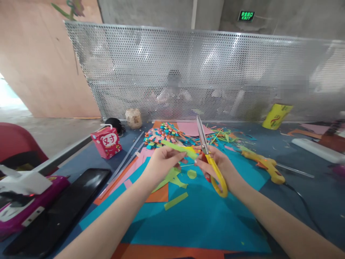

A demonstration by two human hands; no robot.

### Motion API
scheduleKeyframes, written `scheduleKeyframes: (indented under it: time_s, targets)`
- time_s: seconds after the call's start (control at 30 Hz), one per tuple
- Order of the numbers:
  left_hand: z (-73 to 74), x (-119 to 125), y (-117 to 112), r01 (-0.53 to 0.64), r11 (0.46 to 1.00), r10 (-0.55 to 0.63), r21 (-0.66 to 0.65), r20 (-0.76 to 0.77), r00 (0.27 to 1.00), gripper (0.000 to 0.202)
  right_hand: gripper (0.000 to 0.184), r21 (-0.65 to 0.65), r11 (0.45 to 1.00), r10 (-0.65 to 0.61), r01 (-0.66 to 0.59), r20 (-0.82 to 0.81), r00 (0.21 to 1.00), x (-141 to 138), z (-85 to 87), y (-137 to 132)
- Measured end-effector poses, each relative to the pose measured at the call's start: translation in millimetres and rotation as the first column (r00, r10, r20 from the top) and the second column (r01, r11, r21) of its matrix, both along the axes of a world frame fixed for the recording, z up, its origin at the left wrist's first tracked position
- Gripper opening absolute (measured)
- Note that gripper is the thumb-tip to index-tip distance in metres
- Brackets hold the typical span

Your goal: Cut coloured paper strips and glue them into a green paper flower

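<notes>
My left hand (165, 163) pinches a light green paper strip (175, 146), which reaches across to my right hand. A pair of scissors (215, 172) with yellow handles is held in my right hand (219, 162), blades pointing up and away from me. The fingertips of that hand are also close to the strip's right end; whether they touch it I cannot tell. Below lie a small green paper circle (192, 174), a loose green strip (176, 201) and other green scraps, on a large blue paper sheet (205, 223).
Behind my hands is a pile of colourful paper pieces (164, 136). A yellow glue gun (264, 164) with a cord lies right. At left are a red drink box (107, 142), a black phone (59, 212) and a purple power strip (40, 201). A perforated metal screen (121, 72) closes the back.
</notes>
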State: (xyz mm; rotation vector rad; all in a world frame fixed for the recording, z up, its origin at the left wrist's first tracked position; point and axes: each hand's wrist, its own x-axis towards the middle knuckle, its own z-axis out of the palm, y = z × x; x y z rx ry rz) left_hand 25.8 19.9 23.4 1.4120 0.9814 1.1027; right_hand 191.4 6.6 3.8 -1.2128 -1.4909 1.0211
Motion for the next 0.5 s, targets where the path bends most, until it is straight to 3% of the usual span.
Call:
scheduleKeyframes:
  time_s: [0.1, 0.23, 0.5]
  targets:
    - [5.9, -7, 4, -0.137, 0.988, 0.131, 0.070, 0.087, 0.988, 0.013, 0.046, 0.063, 0.994, 0.085, -0.091, 0.090, 0.992, 5, 0.2, -3]
    - [14.0, -15, 7, -0.232, 0.966, 0.204, 0.114, 0.212, 0.956, 0.011, 0.048, 0.021, 0.982, 0.186, -0.190, 0.132, 0.974, 9, -2.5, -5]
    - [15.7, -17, 8, -0.272, 0.954, 0.236, 0.125, 0.248, 0.940, 0.018, 0.046, -0.041, 0.972, 0.236, -0.232, 0.170, 0.957, 7, -1.5, -6]
